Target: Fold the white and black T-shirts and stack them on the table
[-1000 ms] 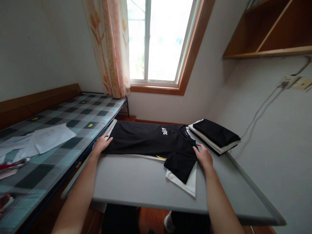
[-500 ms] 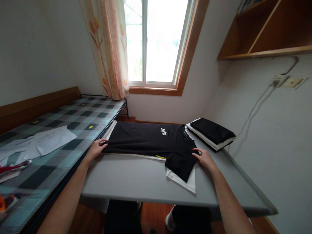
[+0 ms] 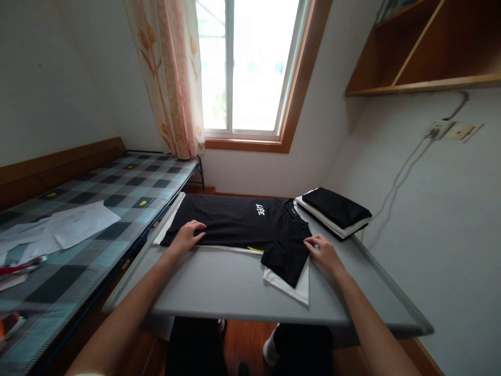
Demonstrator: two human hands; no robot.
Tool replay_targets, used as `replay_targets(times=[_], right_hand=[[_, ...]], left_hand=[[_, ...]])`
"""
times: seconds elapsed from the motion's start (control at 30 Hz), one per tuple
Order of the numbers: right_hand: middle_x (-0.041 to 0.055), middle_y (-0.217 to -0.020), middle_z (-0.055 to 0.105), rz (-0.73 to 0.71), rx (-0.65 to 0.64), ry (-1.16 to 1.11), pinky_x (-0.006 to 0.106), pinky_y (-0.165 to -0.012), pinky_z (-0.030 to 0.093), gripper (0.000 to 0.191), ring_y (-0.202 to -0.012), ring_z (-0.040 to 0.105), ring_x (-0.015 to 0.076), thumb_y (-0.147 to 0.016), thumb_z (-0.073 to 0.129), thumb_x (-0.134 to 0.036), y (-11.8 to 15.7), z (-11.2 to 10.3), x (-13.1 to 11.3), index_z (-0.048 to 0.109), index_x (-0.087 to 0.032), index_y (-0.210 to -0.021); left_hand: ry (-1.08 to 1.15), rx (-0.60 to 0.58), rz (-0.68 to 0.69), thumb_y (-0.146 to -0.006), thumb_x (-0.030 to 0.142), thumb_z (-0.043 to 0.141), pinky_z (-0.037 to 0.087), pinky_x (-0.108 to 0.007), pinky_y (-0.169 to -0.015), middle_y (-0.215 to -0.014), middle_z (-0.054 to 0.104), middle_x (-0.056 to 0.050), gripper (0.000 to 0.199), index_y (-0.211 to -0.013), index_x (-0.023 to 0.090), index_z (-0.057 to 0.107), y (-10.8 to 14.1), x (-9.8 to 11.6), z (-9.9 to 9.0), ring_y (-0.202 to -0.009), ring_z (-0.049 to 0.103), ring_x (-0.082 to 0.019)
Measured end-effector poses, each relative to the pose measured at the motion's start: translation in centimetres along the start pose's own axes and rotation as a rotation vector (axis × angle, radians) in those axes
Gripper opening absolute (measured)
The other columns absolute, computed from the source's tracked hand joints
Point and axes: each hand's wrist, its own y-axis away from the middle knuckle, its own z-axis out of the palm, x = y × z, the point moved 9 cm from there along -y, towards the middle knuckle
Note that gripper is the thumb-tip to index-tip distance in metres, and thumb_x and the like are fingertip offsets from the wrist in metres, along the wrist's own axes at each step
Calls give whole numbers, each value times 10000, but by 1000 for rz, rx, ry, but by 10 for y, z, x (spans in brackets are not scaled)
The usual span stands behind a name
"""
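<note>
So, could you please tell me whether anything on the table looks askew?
Mildly, yes: the black T-shirt and the white cloth beneath it don't line up; white sticks out past the near sleeve and the hem. A yellow strip also peeks out along the near edge. Nothing looks spilled.

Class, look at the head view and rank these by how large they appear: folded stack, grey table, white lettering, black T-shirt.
Largest to smallest:
1. Grey table
2. Black T-shirt
3. Folded stack
4. White lettering
</note>
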Motion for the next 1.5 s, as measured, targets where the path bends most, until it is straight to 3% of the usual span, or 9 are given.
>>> replay_targets(times=[0.17, 0.3, 0.53, 0.87, 1.03, 1.17, 1.23, 1.33, 1.5], right_hand=[[81, -863, 628, 70, 42, -124, 352, -818, 457, 312, -856, 597, 221, -809, 498, -407, 6, 10, 7, 719, -188, -836], [78, -973, 626, 70, 29, -202, 365, -885, 448, 274, -968, 578, 221, -750, 486, -259, 14, 12, 12, 739, -215, -846], [64, -1182, 566, 33, -109, -155, 410, -1058, 335, 225, -1163, 486, 249, -700, 600, -209, 27, 12, -1, 775, -286, -819], [66, -1103, 610, 51, -27, -224, 421, -1035, 347, 177, -1110, 525, 239, -745, 576, -274, 27, 7, 1, 742, -247, -802], [65, -1222, 602, 16, -143, -225, 440, -1062, 327, 206, -1179, 489, 261, -725, 662, -338, 31, 11, -10, 772, -298, -895], [74, -1169, 663, -6, -211, -365, 463, -1067, 329, 215, -1234, 468, 286, -738, 659, -430, 20, 10, -13, 777, -266, -810], [86, -1018, 714, 51, -205, -458, 442, -981, 418, 299, -1122, 560, 285, -745, 634, -481, 2, 9, -8, 767, -226, -826], [84, -861, 723, 186, -49, -495, 359, -799, 497, 403, -845, 649, 234, -760, 572, -520, -35, 6, 3, 743, -168, -858], [64, -768, 710, 270, -17, -75, 299, -680, 462, 263, -730, 643, 206, -779, 554, -395, -68, 34, 1, 729, -198, -785]], left_hand=[[313, -201, 205, -803, 279, 620, 479, -273, -812, -942, 654, -51, 206, -973, 190, 693, -20, 92, 75, -863, 608, -169], [391, -313, 349, -840, 224, 578, 459, -265, -871, -990, 653, -59, 190, -968, 197, 716, -27, 150, 114, -928, 595, -166], [410, -465, 539, -734, -23, 474, 459, -235, -854, -1023, 633, -57, 457, -1038, 205, 728, -40, 191, 152, -915, 603, -141], [292, -531, 584, -673, 52, 607, 445, -236, -823, -969, 602, -38, 220, -816, 180, 713, -39, 197, 153, -873, 584, -150], [173, -533, 607, -666, 189, 718, 410, -293, -908, -1063, 579, -29, 290, -948, 258, 725, -32, 201, 151, -956, 568, -191], [330, -525, 574, -713, 201, 706, 435, -262, -870, -1053, 574, -39, 147, -855, 226, 736, -33, 200, 152, -932, 583, -161], [498, -471, 491, -735, 218, 691, 463, -232, -774, -1010, 588, -47, 94, -821, 182, 710, -39, 194, 152, -843, 596, -129], [682, -319, 190, -760, 277, 661, 439, -196, -574, -761, 591, -10, 136, -775, 147, 628, -56, 165, 156, -635, 572, -94], [880, -253, -244, -726, 270, 678, 370, -152, -413, -573, 516, 51, 238, -731, 175, 461, -66, 122, 174, -496, 577, -97]])
